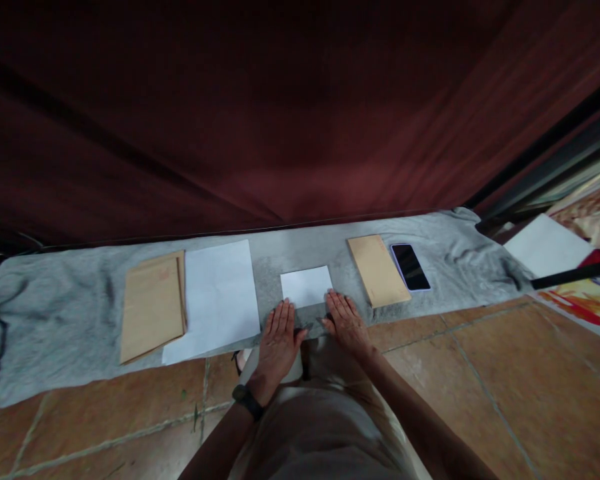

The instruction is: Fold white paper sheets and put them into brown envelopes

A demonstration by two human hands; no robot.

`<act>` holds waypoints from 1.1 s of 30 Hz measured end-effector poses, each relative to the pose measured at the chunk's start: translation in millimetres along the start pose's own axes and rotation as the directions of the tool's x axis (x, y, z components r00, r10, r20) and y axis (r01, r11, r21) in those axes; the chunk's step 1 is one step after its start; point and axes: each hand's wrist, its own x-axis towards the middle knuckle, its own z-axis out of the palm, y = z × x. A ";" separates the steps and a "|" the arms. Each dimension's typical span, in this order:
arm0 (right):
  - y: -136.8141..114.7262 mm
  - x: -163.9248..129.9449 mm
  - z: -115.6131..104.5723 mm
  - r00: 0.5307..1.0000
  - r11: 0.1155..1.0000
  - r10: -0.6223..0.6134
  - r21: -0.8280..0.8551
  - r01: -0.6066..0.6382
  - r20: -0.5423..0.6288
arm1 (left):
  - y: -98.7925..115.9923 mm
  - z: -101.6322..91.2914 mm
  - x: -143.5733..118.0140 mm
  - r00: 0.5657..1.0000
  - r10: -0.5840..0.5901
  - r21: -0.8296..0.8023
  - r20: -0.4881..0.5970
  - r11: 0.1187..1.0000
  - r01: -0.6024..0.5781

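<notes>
Left hand (279, 331) flat, fingers spread, palm down on grey cloth (70, 300) at its near edge, gripping nothing; black watch (247, 401) at wrist. Right hand (346, 320) likewise flat and unclenched, just beside it. Small white paper (306, 285), smooth, rectangular, long axis parallel to cloth's near edge, just beyond both sets of fingertips, touching or nearly touching them. Left of it: large white sheet (220, 297), then brown envelopes (153, 308), stacked, long axes pointing away. Right of it: tan envelope (379, 270), tilted, and glossy black phone (411, 267) alongside. Cloth soft, wrinkled, on terracotta tile floor (505, 373).
</notes>
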 end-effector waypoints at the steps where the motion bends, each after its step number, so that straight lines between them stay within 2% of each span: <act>1: 0.5 -0.5 -0.3 1.000 1.000 -0.004 -0.001 0.004 -0.002 | 2.8 -0.4 2.0 1.000 -0.005 -0.002 -0.009 1.000 0.005; 7: -0.8 -0.1 -0.6 1.000 0.999 0.019 -0.029 -0.019 -0.007 | 35.4 2.6 27.0 0.992 0.122 -0.036 0.018 0.992 -0.121; 10: -3.7 1.8 -2.2 1.000 0.999 0.019 -0.047 -0.019 0.000 | 45.1 7.2 34.6 0.991 0.132 -0.040 0.038 0.991 -0.130; 16: -10.0 4.3 -3.7 1.000 0.999 -0.030 -0.029 0.030 0.010 | 33.1 7.5 25.3 0.989 0.144 -0.022 0.033 0.989 -0.144; 20: -3.6 0.8 -3.9 1.000 1.000 0.006 0.018 -0.006 -0.026 | 17.2 4.3 13.0 0.993 0.115 -0.010 0.007 0.993 -0.115; 23: 2.8 4.2 -3.4 0.993 0.993 0.099 0.069 -0.095 -0.066 | 9.2 2.6 8.8 0.996 0.092 -0.020 -0.013 0.996 -0.092; 26: 3.8 19.8 -3.2 0.961 0.957 0.266 0.137 -0.254 -0.080 | 10.5 0.9 12.7 0.999 0.044 -0.014 -0.009 0.999 -0.044; 30: 2.3 48.0 -4.5 0.874 0.834 0.485 0.305 -0.461 -0.006 | 22.5 -0.8 26.9 0.999 -0.030 0.022 -0.013 0.999 0.030; 33: 6.1 61.2 -7.1 0.832 0.731 0.552 0.448 -0.516 0.058 | 29.2 -0.2 38.0 0.998 -0.044 0.038 -0.041 0.998 0.045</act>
